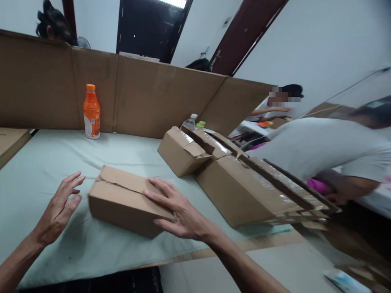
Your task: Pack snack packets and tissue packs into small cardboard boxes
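Note:
A closed brown cardboard box point(122, 203) is in front of me over the light green table cover, its flaps meeting in a ragged seam along the top. My right hand point(175, 209) grips its right end, fingers laid over the top and thumb lower at the end. Left of the box, my left hand point(62, 207) hangs apart from it, fingers open and holding nothing. Whether the box rests fully on the cloth cannot be told.
Several cardboard boxes point(235, 187) stand in a row at the right, with clear bottles point(191, 122) behind them. An orange bottle point(92, 112) stands before a cardboard partition point(159, 97). A person in a white shirt point(317, 146) bends at the right; others are farther back.

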Tool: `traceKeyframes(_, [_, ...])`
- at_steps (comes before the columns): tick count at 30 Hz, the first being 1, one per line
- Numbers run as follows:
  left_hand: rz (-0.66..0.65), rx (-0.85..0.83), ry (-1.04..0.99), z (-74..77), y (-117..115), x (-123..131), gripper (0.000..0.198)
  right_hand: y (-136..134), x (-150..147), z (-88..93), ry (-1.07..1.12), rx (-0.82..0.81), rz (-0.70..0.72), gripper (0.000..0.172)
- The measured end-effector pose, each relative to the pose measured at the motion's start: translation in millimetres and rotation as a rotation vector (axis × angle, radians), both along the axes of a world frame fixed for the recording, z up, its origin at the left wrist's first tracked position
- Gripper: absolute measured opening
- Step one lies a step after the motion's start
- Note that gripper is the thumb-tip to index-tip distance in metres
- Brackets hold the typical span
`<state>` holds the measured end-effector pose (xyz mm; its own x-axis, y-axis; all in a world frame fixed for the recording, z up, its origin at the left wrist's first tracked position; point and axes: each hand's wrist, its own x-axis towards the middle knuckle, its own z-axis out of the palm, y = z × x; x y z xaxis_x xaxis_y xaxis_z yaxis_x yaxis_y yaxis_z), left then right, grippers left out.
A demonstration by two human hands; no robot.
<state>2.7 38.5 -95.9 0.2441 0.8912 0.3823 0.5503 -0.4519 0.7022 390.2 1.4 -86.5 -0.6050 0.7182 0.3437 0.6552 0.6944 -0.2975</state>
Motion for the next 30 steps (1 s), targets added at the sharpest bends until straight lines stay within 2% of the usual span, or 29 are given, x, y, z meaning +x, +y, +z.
traceKeyframes(4, [0.009,-0.198,0.111,-26.5,5,-5,0.060,-57,76,-23.2,0.007,0.183,-0.463,0.057])
traceKeyframes(6, [-0.027,-0.255,0.173,-42.0,9,-4,0.064,-75,109,-33.2,-0.042,0.270,-0.689,0.055])
traceKeyframes(9, [-0.108,-0.250,0.219,-59.3,16,2,0.062,-79,136,-41.7,-0.148,0.324,-0.973,0.053])
traceKeyframes(12, [-0.181,-0.170,0.249,-63.8,21,11,0.053,-65,142,-42.6,-0.235,0.318,-1.154,0.046])
traceKeyframes(17, [-0.223,-0.064,0.291,-61.2,19,16,0.037,-53,125,-37.7,-0.331,0.455,-1.206,0.040])
traceKeyframes(20, [-0.204,-0.057,0.306,-64.4,11,16,0.034,-58,98,-37.3,-0.335,0.552,-1.145,0.039])
traceKeyframes(24, [-0.173,-0.043,0.341,-68.5,2,19,0.029,-59,66,-38.2,-0.360,0.579,-1.008,0.029])
traceKeyframes(26, [-0.172,-0.034,0.347,-68.8,0,19,0.028,-56,69,-38.1,-0.370,0.584,-1.017,0.026])
traceKeyframes(30, [-0.189,-0.018,0.320,-70.7,2,18,0.027,-55,100,-38.3,-0.387,0.541,-1.074,0.029])
